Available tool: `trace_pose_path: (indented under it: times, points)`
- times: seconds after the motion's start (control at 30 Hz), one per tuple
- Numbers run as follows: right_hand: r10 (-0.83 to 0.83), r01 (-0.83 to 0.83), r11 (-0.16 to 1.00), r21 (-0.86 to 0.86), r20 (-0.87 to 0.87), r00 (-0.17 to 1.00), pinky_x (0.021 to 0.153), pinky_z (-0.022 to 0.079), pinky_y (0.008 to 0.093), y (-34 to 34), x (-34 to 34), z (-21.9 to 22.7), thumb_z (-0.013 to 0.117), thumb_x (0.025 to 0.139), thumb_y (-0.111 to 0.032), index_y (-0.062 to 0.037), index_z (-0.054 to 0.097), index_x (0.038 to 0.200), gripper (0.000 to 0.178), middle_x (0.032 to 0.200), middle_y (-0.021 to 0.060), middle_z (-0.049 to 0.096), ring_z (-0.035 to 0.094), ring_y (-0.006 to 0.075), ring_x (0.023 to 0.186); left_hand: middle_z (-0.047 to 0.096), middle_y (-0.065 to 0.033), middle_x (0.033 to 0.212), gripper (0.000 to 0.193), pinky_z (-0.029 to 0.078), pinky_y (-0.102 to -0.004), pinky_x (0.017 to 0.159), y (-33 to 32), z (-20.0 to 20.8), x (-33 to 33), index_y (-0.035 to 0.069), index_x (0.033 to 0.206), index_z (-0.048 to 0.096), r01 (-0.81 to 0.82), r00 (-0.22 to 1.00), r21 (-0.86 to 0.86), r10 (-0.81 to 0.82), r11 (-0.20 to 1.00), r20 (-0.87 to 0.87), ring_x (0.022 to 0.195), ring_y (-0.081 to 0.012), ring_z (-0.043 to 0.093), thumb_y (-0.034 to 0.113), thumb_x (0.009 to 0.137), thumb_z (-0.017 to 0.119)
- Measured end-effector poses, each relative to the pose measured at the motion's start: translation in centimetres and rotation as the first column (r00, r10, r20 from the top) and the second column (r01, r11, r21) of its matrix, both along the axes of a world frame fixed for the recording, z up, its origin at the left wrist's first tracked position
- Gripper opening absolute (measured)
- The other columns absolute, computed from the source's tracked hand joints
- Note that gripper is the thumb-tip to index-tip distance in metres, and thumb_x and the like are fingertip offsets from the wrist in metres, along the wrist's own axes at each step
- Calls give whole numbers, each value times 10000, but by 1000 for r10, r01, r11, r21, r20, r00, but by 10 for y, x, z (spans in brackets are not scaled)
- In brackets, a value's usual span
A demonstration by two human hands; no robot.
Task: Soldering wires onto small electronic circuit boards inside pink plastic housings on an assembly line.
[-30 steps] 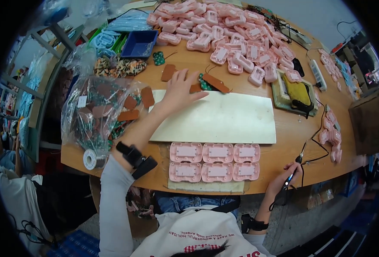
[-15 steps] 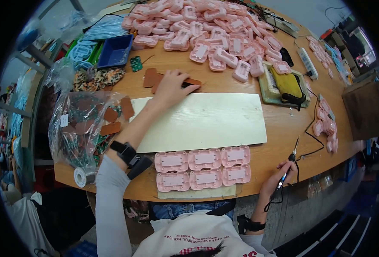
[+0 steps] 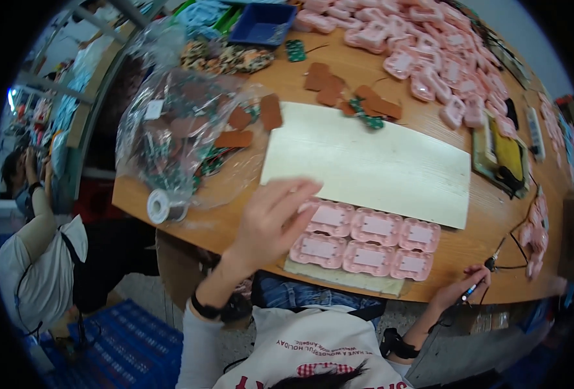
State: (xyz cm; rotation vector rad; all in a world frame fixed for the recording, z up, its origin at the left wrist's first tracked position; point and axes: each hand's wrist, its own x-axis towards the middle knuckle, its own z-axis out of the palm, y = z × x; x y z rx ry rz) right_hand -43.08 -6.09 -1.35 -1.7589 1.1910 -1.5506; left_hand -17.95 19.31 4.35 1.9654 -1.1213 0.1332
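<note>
My left hand (image 3: 267, 223), slightly blurred, hovers at the left end of two rows of pink plastic casings (image 3: 367, 258) with white rectangles inside. Its fingers are stretched out, thumb apart, and nothing shows in them. Low on the right, my right hand (image 3: 463, 288) is closed around a soldering iron (image 3: 490, 263), tip pointing up and away from me. A pale board (image 3: 371, 165) lies just beyond the casings. Small green circuit boards (image 3: 366, 117) rest at its far edge, against brown rectangular pieces (image 3: 381, 105).
A clear plastic bag (image 3: 170, 139) of brown and green pieces lies left, with a solder spool (image 3: 164, 206) below it. Pink casings (image 3: 423, 48) are heaped at the back. A blue tray (image 3: 262, 24) stands far left, a yellow pouch (image 3: 509, 152) right. Another person (image 3: 44, 249) sits at left.
My left hand has come back from the brown pieces to the near casings. Green circuit boards now show where it was. The view has swung left; my right hand still grips the soldering iron.
</note>
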Motion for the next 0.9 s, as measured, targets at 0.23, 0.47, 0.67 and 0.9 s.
trace_pose_path:
  times: [0.23,0.47,0.67,0.9]
  points:
    - [3,-16,998,-69,-193,981,650,359,296,-5,-9,-15,352,935,-266,-23,464,797,301,727,42,412,415,165,700,599,-75,756,166,446,-229,568,160,-31,-71,-13,969,587,-755,650,-35,741,654,-171,645,-111,567,4,806,559]
    - [308,-338,937,-85,-251,918,619,364,287,24,36,-13,376,925,-335,-29,482,786,352,712,35,442,424,151,675,577,-52,684,232,424,-235,553,209,-90,-104,19,1044,481,-914,347,-84,661,396,-665,563,-97,494,185,947,352]
    - [514,-513,857,-42,-3,858,615,365,284,61,104,-21,381,923,-346,-30,482,786,358,713,34,446,426,145,674,246,-184,1369,894,375,-372,938,212,-139,-69,108,1387,79,-877,327,0,598,480,-732,1226,-258,337,122,734,689]
    - [515,-517,856,-20,118,849,610,367,281,71,101,-24,386,921,-358,-33,483,787,366,714,34,450,428,138,673,402,-125,1282,657,326,-295,962,202,-204,3,16,1323,264,-851,513,-388,403,354,-758,1158,-211,392,26,761,604]
